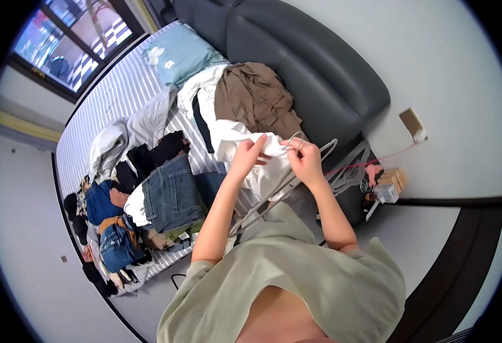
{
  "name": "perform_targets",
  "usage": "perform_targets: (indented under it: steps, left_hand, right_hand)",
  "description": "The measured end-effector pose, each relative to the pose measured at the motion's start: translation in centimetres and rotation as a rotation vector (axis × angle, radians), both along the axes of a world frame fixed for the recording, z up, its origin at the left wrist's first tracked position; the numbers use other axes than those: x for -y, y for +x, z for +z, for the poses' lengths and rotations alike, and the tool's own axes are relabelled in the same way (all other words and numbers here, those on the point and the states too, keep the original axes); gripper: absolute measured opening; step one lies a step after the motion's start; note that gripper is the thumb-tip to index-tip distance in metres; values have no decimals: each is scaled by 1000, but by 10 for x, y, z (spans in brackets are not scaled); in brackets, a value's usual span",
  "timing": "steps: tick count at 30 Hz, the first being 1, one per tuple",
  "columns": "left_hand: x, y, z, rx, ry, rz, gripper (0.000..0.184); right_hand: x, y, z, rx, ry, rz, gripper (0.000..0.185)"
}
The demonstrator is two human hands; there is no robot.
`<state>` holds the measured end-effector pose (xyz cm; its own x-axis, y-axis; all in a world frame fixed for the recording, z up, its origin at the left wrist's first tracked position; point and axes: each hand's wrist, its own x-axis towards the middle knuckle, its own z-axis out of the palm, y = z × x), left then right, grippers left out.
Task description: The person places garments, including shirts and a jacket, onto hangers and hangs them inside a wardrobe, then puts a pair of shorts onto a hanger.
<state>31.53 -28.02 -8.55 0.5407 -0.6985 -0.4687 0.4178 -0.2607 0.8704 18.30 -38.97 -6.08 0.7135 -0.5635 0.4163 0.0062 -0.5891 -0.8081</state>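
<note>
A white garment (262,171) hangs in front of my body, its upper part between my two hands. My left hand (248,157) is closed on its cloth, thumb on top. My right hand (305,160) pinches a grey hanger (331,150) near its hook, close to the garment's edge. The hanger's long grey loops run down to the left below my hands. Just beyond the garment, a brown garment (254,97) lies crumpled on the bed, beside more white cloth (202,86).
Folded jeans (174,194) and piled clothes cover the near left of the striped bed (105,97). A blue pillow (179,54) lies by the dark headboard (314,68). More grey hangers (351,171) and small boxes (391,186) sit at the right.
</note>
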Motion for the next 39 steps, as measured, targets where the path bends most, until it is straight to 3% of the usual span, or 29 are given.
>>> perform_targets:
  steps: [2,3,6,8,10,11,14,16,18,21,24,29,30,32,35,39]
  left_hand:
    - [-7,-1,-3,632,333,-398,31]
    - [-10,-14,10,918,408,-386,29]
    - [-10,-34,17,1065,134,-351,30]
    - [-3,-46,23,855,-335,-497,38]
    - [10,-60,22,736,-552,-678,36]
    - [15,-70,21,780,-645,-696,23]
    - [25,-82,32,477,-412,-871,13]
    - [27,-96,50,394,-468,-806,13]
    - [34,-109,56,518,-508,-816,15]
    - [38,-143,91,618,-525,-837,21]
    - [52,-171,95,811,-507,-945,27]
    - [62,-232,70,466,-575,-1207,28]
    - [63,-241,64,455,-507,-1329,22]
    - [58,-267,51,253,-513,-1349,17]
    - [61,-294,28,162,-579,-1395,19]
    - [57,-321,23,345,-466,-1567,22]
  right_hand:
    - [1,-21,0,-19,200,-4,20]
    - [3,-30,-4,-3,282,15,21]
    - [-3,-57,0,42,393,40,24]
    - [-9,-75,8,62,375,19,24]
    - [-11,-91,14,67,312,-24,24]
    - [-12,-100,18,85,289,-54,25]
    - [-13,-130,25,75,346,-154,26]
    - [-18,-147,39,111,410,-174,19]
    - [-20,-165,51,89,426,-183,17]
    - [-19,-195,64,39,243,-292,21]
    - [-23,-235,79,-6,68,-459,21]
    - [-32,-307,70,127,89,-583,19]
    - [-35,-318,73,199,106,-583,19]
    - [-43,-337,82,342,138,-578,20]
    - [-62,-358,96,487,279,-702,18]
    - [-77,-385,107,572,231,-834,21]
